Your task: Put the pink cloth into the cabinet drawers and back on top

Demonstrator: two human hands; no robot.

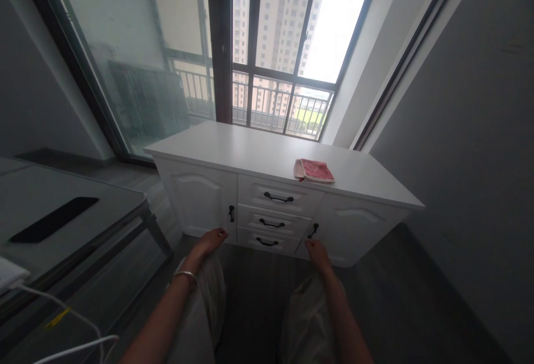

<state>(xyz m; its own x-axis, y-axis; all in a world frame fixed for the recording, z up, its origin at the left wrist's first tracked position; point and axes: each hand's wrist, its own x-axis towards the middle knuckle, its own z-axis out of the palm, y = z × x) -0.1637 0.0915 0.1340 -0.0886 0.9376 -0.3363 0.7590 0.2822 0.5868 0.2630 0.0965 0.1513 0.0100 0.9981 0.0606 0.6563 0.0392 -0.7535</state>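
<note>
A white cabinet (267,155) stands before me, with a door on each side and three drawers between them, all closed. On its top lies a folded red-and-white cloth (316,171) near the front edge. My left hand (212,240) is above my left knee, its fingers curled together with nothing visible in them. Nearest to it is the black handle of the left door (231,214). Over my right knee, my right hand (317,254) is also closed, just below the black handle of the right door (312,231) in view. Whether it touches that handle is unclear.
At left is a low table (120,194) with a dark flat object (54,220) and a white cable (62,304) bearing a yellow tag. Tall sliding glass doors (179,30) rise behind the cabinet. A grey wall (471,147) bounds the right side.
</note>
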